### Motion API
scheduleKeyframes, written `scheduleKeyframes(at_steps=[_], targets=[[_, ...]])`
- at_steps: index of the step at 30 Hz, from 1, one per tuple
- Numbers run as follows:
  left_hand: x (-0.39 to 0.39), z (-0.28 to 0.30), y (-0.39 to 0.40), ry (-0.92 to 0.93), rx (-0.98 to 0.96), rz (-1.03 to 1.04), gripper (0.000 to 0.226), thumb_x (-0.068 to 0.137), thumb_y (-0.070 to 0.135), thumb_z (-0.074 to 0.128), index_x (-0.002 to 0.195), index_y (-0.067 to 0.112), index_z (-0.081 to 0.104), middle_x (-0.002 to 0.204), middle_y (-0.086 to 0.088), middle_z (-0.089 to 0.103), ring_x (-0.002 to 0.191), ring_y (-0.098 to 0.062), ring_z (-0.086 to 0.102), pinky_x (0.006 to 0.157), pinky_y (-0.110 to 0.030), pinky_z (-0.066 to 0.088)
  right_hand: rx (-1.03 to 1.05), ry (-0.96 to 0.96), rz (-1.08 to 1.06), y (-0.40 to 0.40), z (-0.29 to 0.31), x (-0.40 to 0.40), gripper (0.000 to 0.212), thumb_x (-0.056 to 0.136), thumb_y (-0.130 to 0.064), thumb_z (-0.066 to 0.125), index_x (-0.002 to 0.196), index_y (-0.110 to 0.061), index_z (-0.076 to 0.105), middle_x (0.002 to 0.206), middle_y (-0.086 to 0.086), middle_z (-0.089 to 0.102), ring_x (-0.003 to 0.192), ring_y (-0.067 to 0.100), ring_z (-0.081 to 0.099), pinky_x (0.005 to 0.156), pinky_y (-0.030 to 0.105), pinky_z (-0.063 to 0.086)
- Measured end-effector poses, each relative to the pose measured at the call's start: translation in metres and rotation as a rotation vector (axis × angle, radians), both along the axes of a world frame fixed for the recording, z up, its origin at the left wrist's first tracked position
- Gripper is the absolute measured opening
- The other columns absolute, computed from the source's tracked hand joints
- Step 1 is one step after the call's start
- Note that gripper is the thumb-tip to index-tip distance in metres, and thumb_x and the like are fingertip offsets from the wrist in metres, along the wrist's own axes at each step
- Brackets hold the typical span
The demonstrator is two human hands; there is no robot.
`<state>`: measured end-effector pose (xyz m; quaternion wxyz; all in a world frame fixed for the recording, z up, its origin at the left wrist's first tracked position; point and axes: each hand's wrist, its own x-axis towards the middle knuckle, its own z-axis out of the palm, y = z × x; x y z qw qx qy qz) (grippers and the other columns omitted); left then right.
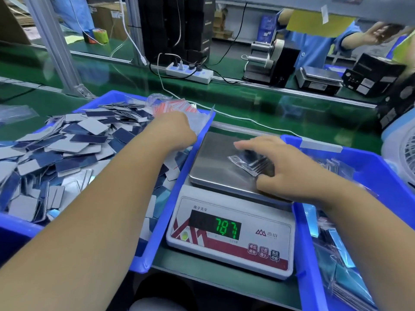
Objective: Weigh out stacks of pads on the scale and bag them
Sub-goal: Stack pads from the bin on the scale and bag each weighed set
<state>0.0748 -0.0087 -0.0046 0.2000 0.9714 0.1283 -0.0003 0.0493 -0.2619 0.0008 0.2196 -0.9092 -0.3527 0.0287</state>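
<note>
The right hand (289,167) grasps a bagged stack of pads (251,163) on the scale's steel pan (213,158), probably to lift it off after weighing, while the left hand (177,129), its grip hidden, reaches toward the clear bags (179,108) in the left blue bin (170,198).

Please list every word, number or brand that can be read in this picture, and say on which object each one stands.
"787": green digits on the scale's display; a faint mark after them is unclear.
"电子天平": printed above the display on the scale.
"香山": brand beside the logo, slightly blurred.
Three red buttons: characters too small to read surely.
Labels on the black boxes: too blurred.
</note>
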Motion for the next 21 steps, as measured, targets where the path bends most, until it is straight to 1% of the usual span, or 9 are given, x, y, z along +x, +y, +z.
scheduleKeyframes(at_steps=[2, 5, 8, 10, 13, 15, 18, 19, 21], targets=[[0.000, -0.001, -0.001, 0.025, 0.006, -0.009, 0.020, 0.091, 0.021, 0.057, 0.105, 0.009, 0.065, 0.103, -0.010, 0.067, 0.093, -0.027, 0.063, 0.072, -0.033, 0.053, 0.009, -0.065, 0.002, 0.002, 0.001, -0.002, 0.065, 0.074, -0.017, 0.065, 0.135, -0.035, 0.054, 0.117, -0.028, 0.055, 0.117, 0.003, 0.043, 0.098, 0.015, 0.035], [0.001, 0.000, 0.001, 0.026, 0.005, -0.015, 0.021, 0.093, 0.026, 0.056, 0.104, 0.010, 0.065, 0.101, -0.010, 0.067, 0.092, -0.027, 0.063, 0.076, -0.035, 0.053, 0.001, -0.184, -0.017, 0.002, 0.003, -0.002, 0.054, 0.075, -0.026, 0.070, 0.128, -0.035, 0.060, 0.108, -0.020, 0.063, 0.103, 0.007, 0.054, 0.089, 0.021, 0.043], [0.002, 0.000, 0.003, 0.026, 0.014, -0.012, 0.021, 0.094, 0.030, 0.056, 0.103, 0.012, 0.063, 0.100, -0.007, 0.065, 0.089, -0.024, 0.060, 0.068, -0.032, 0.049, 0.001, -0.222, -0.093, -0.006, 0.006, 0.004, 0.051, 0.074, -0.029, 0.071, 0.123, -0.037, 0.062, 0.099, -0.022, 0.060, 0.092, 0.002, 0.053, 0.084, 0.019, 0.043], [0.003, 0.000, 0.004, 0.007, 0.017, -0.002, 0.019, 0.093, 0.028, 0.056, 0.102, 0.014, 0.063, 0.098, -0.005, 0.064, 0.087, -0.023, 0.059, 0.063, -0.030, 0.046, 0.020, -0.257, -0.210, -0.014, 0.010, 0.011, 0.046, 0.073, -0.030, 0.070, 0.117, -0.038, 0.063, 0.088, -0.021, 0.054, 0.083, 0.003, 0.050, 0.077, 0.022, 0.040], [0.002, 0.001, 0.003, 0.011, 0.010, 0.010, 0.018, 0.093, 0.026, 0.054, 0.102, 0.014, 0.064, 0.099, -0.005, 0.065, 0.088, -0.024, 0.059, 0.066, -0.031, 0.047, 0.068, -0.296, -0.473, -0.031, 0.018, 0.022, 0.021, 0.072, -0.030, 0.065, 0.093, -0.035, 0.065, 0.085, -0.013, 0.047, 0.073, 0.003, 0.048, 0.063, 0.024, 0.036], [0.002, 0.001, 0.000, 0.036, 0.001, 0.008, 0.018, 0.092, 0.024, 0.053, 0.101, 0.014, 0.065, 0.100, -0.007, 0.065, 0.089, -0.025, 0.060, 0.070, -0.031, 0.051, -0.065, -0.227, -0.632, -0.043, 0.023, 0.027, 0.006, 0.073, -0.035, 0.062, 0.075, -0.029, 0.063, 0.085, -0.008, 0.046, 0.069, 0.008, 0.051, 0.059, 0.026, 0.039], [0.002, 0.000, -0.002, 0.056, -0.011, 0.008, 0.020, 0.090, 0.023, 0.052, 0.101, 0.014, 0.065, 0.098, -0.007, 0.066, 0.088, -0.025, 0.063, 0.070, -0.032, 0.053, -0.484, -0.035, -0.675, -0.054, 0.022, 0.030, 0.040, 0.073, -0.050, 0.058, 0.052, -0.017, 0.050, 0.061, -0.003, 0.048, 0.056, 0.018, 0.047, 0.055, 0.028, 0.041], [0.002, -0.001, -0.002, 0.057, -0.009, 0.009, 0.020, 0.089, 0.023, 0.052, 0.101, 0.014, 0.066, 0.097, -0.007, 0.066, 0.087, -0.024, 0.063, 0.068, -0.031, 0.053, -0.526, -0.036, -0.679, -0.054, 0.021, 0.030, 0.046, 0.074, -0.053, 0.056, 0.049, -0.016, 0.048, 0.056, -0.003, 0.047, 0.057, 0.019, 0.046, 0.055, 0.028, 0.041], [0.004, -0.003, -0.001, 0.053, -0.003, 0.011, 0.019, 0.089, 0.025, 0.053, 0.099, 0.016, 0.066, 0.096, -0.005, 0.066, 0.085, -0.021, 0.062, 0.065, -0.029, 0.051, -0.470, -0.096, -0.709, -0.053, 0.019, 0.030, 0.042, 0.078, -0.050, 0.051, 0.054, -0.016, 0.054, 0.057, -0.003, 0.054, 0.063, 0.021, 0.050, 0.055, 0.029, 0.041]])
